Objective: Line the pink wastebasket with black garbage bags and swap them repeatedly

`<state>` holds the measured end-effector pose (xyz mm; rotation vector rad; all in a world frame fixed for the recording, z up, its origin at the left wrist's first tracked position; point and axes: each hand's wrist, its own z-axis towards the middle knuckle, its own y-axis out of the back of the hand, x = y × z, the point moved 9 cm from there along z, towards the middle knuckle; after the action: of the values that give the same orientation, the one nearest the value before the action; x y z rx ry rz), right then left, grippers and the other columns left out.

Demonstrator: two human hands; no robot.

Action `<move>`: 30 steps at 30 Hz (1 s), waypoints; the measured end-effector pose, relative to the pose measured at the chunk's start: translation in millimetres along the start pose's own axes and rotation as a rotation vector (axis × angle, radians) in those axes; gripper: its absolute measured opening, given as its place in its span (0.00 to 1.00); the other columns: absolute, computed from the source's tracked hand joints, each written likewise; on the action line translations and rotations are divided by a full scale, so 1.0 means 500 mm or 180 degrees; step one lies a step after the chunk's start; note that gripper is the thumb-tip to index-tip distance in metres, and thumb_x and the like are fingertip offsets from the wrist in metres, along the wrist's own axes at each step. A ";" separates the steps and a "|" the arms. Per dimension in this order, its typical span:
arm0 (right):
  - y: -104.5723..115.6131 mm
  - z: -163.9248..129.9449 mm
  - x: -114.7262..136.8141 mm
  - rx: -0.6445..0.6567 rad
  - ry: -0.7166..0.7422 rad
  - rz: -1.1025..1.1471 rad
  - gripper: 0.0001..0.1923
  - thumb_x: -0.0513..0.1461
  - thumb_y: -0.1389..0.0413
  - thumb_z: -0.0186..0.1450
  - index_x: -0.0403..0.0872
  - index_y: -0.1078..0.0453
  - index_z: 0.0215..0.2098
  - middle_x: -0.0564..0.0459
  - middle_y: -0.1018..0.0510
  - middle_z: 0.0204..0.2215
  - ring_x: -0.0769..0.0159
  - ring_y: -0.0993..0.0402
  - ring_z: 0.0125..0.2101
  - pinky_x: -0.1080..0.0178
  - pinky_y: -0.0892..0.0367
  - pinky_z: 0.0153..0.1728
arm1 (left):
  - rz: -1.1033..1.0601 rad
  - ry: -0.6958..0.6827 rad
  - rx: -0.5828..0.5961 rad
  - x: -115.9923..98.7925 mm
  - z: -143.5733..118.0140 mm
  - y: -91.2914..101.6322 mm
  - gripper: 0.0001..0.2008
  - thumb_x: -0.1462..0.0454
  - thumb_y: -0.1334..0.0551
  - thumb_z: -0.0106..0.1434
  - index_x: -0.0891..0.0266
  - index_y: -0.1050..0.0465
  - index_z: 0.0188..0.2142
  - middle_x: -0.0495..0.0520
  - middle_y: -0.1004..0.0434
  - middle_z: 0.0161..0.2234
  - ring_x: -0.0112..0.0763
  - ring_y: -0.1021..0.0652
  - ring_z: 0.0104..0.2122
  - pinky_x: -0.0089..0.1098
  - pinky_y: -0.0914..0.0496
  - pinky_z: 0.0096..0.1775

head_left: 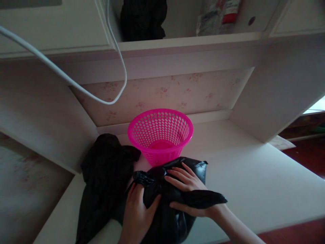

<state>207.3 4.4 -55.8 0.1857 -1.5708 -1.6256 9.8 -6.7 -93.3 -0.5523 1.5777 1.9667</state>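
Observation:
A shiny black plastic bag point(165, 217) lies bunched on the white surface under both hands. My left hand point(139, 210) is closed around its left side, the thumb on top and the fingertips partly hidden by crumpled plastic. My right hand point(189, 184) rests on the bag's right side with its fingers stretched out and apart. A pointed flap of the plastic crosses between its thumb and fingers and over the wrist. Just behind the bag stands a pink perforated plastic basket point(162, 159), upright. Left of the hands, dark crumpled material point(106, 179) lies in a heap.
A white cable point(83, 89) hangs in a loop at upper left. The shelf point(193, 42) above holds a black bundle point(143, 20) and a clear package point(210, 20). Side panels point(279, 81) flank the white surface point(241, 176), with floral wallpaper point(162, 93) behind.

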 end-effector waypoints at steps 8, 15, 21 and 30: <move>-0.021 -0.016 -0.024 -0.0074 -0.0195 -0.0055 0.33 0.58 0.45 0.70 0.52 0.33 0.67 0.41 0.24 0.61 0.43 0.27 0.60 0.29 0.43 0.65 | 0.0820 -0.0872 -0.0268 -0.032 -0.002 -0.009 0.22 0.53 0.38 0.70 0.66 0.28 0.56 0.66 0.16 0.50 0.53 0.17 0.51 0.57 0.23 0.53; -0.016 -0.015 -0.018 -0.0120 -0.0165 -0.0011 0.28 0.57 0.44 0.70 0.54 0.32 0.63 0.46 0.20 0.52 0.50 0.22 0.50 0.39 0.38 0.59 | 0.0964 -0.0950 -0.0242 -0.041 0.000 -0.010 0.22 0.52 0.39 0.69 0.68 0.25 0.53 0.65 0.14 0.47 0.55 0.16 0.48 0.57 0.22 0.51; -0.008 -0.007 -0.002 -0.0054 0.0086 -0.0376 0.20 0.55 0.44 0.69 0.47 0.28 0.41 0.46 0.21 0.33 0.55 0.23 0.35 0.51 0.31 0.44 | 0.0604 -0.0771 -0.0143 -0.048 -0.002 -0.008 0.22 0.51 0.41 0.70 0.65 0.21 0.53 0.64 0.15 0.48 0.52 0.16 0.49 0.51 0.20 0.50; 0.199 -0.090 -0.019 -0.0841 -0.0145 0.0364 0.09 0.44 0.42 0.67 0.50 0.29 0.43 0.49 0.20 0.34 0.59 0.23 0.34 0.59 0.28 0.36 | -0.0189 -0.0545 0.0544 -0.138 -0.020 0.004 0.30 0.46 0.41 0.69 0.61 0.26 0.62 0.66 0.19 0.56 0.52 0.19 0.55 0.52 0.22 0.54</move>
<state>286.8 -8.9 18.3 -0.0811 -1.3572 -1.7367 60.9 -28.1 -51.0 -0.3482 1.5839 1.7647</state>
